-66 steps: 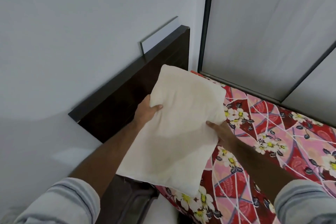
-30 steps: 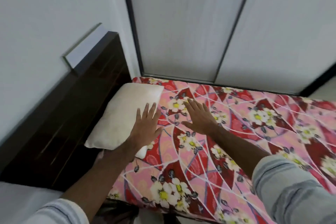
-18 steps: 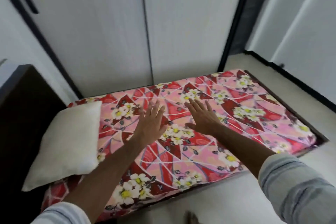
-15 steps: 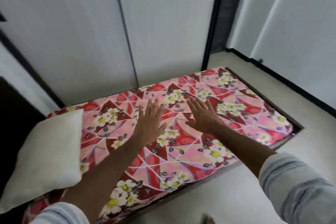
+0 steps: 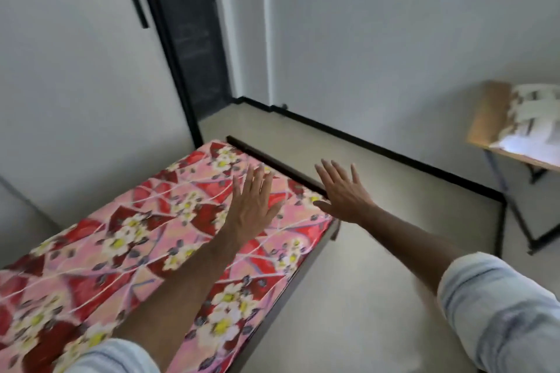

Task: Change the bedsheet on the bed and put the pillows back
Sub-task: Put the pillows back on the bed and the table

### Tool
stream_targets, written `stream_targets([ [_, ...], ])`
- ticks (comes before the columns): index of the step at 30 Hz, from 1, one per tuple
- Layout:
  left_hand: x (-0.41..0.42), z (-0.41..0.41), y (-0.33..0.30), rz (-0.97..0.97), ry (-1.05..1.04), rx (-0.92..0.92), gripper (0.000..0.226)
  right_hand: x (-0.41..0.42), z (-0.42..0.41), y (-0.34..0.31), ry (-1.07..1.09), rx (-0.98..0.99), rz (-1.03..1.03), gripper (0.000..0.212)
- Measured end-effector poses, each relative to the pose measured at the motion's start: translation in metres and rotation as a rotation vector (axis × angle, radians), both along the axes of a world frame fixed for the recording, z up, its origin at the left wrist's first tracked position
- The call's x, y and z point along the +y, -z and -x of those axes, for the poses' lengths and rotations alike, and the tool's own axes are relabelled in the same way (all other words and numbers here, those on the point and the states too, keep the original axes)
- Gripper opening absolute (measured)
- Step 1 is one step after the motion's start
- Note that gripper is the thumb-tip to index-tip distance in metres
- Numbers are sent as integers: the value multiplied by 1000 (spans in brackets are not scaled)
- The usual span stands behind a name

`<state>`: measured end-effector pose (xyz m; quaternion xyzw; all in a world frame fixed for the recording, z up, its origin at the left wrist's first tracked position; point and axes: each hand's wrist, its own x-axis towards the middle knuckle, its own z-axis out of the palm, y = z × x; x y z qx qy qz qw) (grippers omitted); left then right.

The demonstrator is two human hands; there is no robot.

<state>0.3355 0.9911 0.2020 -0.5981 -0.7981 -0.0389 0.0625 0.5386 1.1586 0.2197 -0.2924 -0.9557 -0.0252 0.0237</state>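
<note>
A red and pink floral bedsheet (image 5: pixel 127 248) covers the bed, which fills the lower left of the view. My left hand (image 5: pixel 253 206) hovers flat over the sheet near the bed's foot, fingers straight, holding nothing. My right hand (image 5: pixel 342 191) is stretched out with spread fingers over the foot corner of the dark bed frame (image 5: pixel 285 168), empty too. The cream pillow is out of view. A folded patterned cloth with white bedding (image 5: pixel 533 123) lies on a wooden table at the far right.
White wardrobe doors (image 5: pixel 75 76) run along the far side of the bed. A dark gap (image 5: pixel 194 39) opens beside them. The wooden table (image 5: pixel 488 118) on black metal legs stands at the right wall. Beige floor (image 5: pixel 378 266) lies between bed and table.
The view has swung right, away from the headboard, and the pillow I set down has left the frame. Both open hands now reach toward the foot of the bed; the table has appeared.
</note>
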Motion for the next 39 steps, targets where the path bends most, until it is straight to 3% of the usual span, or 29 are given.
stream_targets([
  [12, 333, -59, -1, 7, 370, -35, 100, 245, -99, 5, 357, -22, -40, 90],
  [23, 627, -131, -28, 21, 770, -131, 91, 431, -192, -21, 779, -29, -24, 89],
  [33, 804, -296, -16, 79, 1007, -123, 90, 558, -352, -1, 1051, 36, -2, 86],
  [39, 923, -401, -7, 162, 997, -198, 112, 671, -467, 3, 1115, 20, 84, 82],
])
